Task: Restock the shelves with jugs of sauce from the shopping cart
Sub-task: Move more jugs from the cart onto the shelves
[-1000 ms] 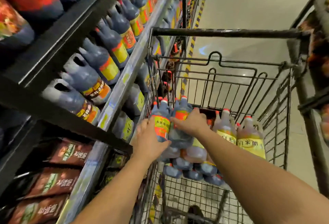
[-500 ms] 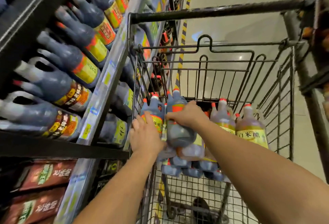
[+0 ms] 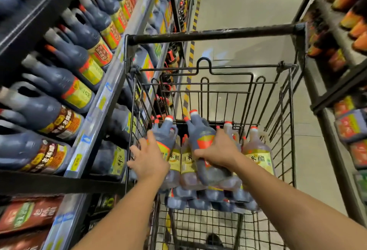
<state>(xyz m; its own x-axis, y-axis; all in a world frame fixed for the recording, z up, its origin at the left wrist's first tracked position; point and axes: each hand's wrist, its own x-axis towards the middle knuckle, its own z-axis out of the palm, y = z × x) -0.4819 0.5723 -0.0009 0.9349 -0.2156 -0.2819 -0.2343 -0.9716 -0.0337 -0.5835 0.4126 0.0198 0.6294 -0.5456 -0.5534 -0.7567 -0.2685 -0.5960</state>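
Inside the black wire shopping cart [image 3: 210, 36] stand several jugs of sauce with red caps, dark ones and paler amber ones [image 3: 258, 150]. My left hand [image 3: 149, 158] grips a dark jug [image 3: 165, 132] at the cart's left side. My right hand [image 3: 218, 151] grips a second dark jug [image 3: 200, 132], tilted and lifted above the others. More dark jugs [image 3: 198, 200] lie at the bottom. To the left, the shelf [image 3: 95, 122] holds rows of dark jugs [image 3: 59, 87] with yellow and red labels.
A second shelving unit [image 3: 333, 83] with orange and dark bottles stands at the right. Red packets [image 3: 25, 216] fill the lower left shelf. A tiled aisle floor [image 3: 248, 7] with a yellow-black stripe runs ahead past the cart.
Both hands have moved apart, each with its own dark jug. The right jug has risen and tilted. The view has swung so the cart handle sits lower.
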